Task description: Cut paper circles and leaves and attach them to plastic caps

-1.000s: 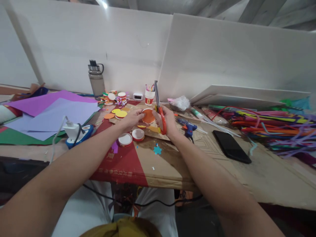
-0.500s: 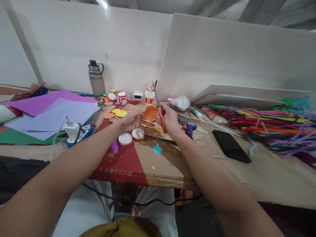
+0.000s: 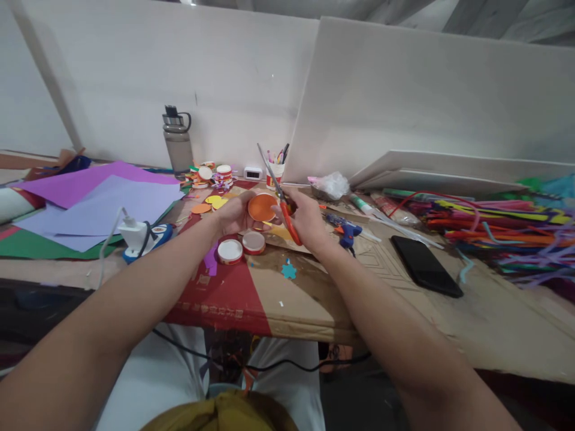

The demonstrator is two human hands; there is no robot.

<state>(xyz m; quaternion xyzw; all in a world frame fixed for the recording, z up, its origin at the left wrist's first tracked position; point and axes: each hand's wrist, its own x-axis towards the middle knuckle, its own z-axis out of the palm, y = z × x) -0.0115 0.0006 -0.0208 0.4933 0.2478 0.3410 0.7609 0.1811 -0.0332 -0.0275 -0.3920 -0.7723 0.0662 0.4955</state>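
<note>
My left hand (image 3: pixel 238 216) is closed around the side of an orange disc (image 3: pixel 262 208), which faces me and shows a paler rim along its lower edge. Red-handled scissors (image 3: pixel 290 222) are in my right hand (image 3: pixel 305 216), their blades pointing up and to the left, close beside the disc. Just below my hands, two shallow round pieces with white faces and red sides, a left one (image 3: pixel 230 251) and a right one (image 3: pixel 254 242), lie on the cardboard. Yellow paper circles (image 3: pixel 216 202) and an orange paper circle (image 3: pixel 200 208) lie left of my left hand.
A blue glue gun (image 3: pixel 348 232) and a black phone (image 3: pixel 424 264) lie to the right, before bundled colourful strips (image 3: pixel 503 233). Coloured paper sheets (image 3: pixel 103 206) and a power strip (image 3: pixel 146 239) are left. A bottle (image 3: pixel 177 143) and a pen cup (image 3: pixel 275 173) stand behind.
My left hand has closed on the orange disc, which has shifted slightly left. The scissors have tilted further left, their blades now nearer the disc.
</note>
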